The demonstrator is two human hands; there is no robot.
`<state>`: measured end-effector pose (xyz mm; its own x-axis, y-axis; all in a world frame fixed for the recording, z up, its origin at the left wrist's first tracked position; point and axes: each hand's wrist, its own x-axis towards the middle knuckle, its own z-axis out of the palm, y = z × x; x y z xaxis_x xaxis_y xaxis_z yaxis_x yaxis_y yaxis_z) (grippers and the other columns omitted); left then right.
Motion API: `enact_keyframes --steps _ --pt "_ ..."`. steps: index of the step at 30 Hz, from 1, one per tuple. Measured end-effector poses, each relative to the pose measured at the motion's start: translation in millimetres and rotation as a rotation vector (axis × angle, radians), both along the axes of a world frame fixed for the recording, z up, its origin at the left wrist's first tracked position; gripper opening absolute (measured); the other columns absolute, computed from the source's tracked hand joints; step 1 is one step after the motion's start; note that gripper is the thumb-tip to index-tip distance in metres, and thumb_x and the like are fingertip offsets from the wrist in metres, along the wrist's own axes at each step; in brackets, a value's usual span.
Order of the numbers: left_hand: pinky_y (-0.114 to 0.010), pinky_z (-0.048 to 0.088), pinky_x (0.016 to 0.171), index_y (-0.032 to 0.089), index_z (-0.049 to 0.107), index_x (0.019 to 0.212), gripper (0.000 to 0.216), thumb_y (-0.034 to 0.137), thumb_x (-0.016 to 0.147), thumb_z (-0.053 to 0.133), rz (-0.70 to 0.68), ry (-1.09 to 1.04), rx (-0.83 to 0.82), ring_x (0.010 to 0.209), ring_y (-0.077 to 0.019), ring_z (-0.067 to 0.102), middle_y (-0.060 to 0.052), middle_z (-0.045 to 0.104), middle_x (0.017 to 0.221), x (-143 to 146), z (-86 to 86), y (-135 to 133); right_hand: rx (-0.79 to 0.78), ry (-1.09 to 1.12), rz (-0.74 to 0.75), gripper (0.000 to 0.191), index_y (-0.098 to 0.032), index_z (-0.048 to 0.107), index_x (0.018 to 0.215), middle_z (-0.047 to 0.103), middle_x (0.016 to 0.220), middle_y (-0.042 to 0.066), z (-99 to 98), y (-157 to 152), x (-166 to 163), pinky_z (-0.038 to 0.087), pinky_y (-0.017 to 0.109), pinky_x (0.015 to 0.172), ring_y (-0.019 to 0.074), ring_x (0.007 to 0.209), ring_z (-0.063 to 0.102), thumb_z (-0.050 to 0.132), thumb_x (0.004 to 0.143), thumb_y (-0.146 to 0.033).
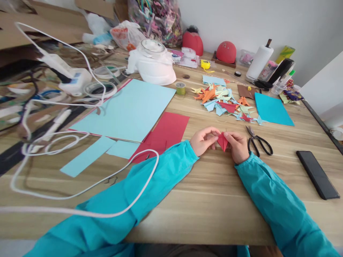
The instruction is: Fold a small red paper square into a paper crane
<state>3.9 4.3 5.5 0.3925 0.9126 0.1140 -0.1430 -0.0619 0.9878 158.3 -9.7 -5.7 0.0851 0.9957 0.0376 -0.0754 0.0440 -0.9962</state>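
A small piece of folded red paper [222, 142] is pinched between my two hands above the wooden table. My left hand [204, 140] grips its upper left edge with thumb and fingers. On the other side, my right hand [237, 145] has thumb and forefinger on its upper right edge. The paper has a kite-like shape with its point downward and a crease along the middle. Black-handled scissors [258, 140] lie just right of my right hand. Beyond my hands is a heap of folded paper cranes [222, 98] in orange, blue, yellow and red.
Light blue sheets [128, 110], a red sheet [171, 126] and blue strips [88, 156] lie at left. A white cable [80, 195] loops across my left forearm. A phone [318, 174] lies at right, with a turquoise sheet [273, 110] farther back. A thread spool [180, 88] stands behind.
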Motion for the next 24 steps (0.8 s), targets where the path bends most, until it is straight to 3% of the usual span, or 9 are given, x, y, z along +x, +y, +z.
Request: enact_keyframes --steps 13,19,24 --pt "-0.02 0.043 0.046 0.013 0.055 0.085 0.023 0.024 0.067 0.066 -0.023 0.04 -0.032 0.044 -0.0069 0.052 0.004 0.055 0.058 1.8 -2.8 -1.2 0.001 -0.02 0.003 0.025 -0.016 0.069 0.074 0.059 0.053 -0.001 2.1 -1.0 -2.0 0.036 0.022 0.037 0.0087 0.042 0.046 0.068 0.069 -0.041" --pt "-0.02 0.042 0.046 0.012 0.06 0.09 0.028 0.022 0.066 0.067 0.012 0.04 -0.043 0.044 -0.0071 0.052 0.005 0.053 0.052 0.2 -3.1 0.2 -0.001 0.034 0.013 0.028 -0.02 0.067 0.089 0.061 0.059 -0.002 3.4 -1.0 -2.2 0.037 0.021 0.039 0.0081 0.042 0.047 0.069 0.066 -0.037" --pt "-0.02 0.041 0.046 0.011 0.06 0.09 0.027 0.021 0.066 0.067 0.014 0.049 -0.053 0.043 -0.0068 0.051 0.005 0.053 0.051 -0.1 -2.3 1.3 -0.013 0.035 0.023 0.022 -0.02 0.07 0.088 0.059 0.055 -0.003 1.2 -1.2 -0.6 0.037 0.022 0.041 0.0092 0.044 0.048 0.065 0.069 -0.031"
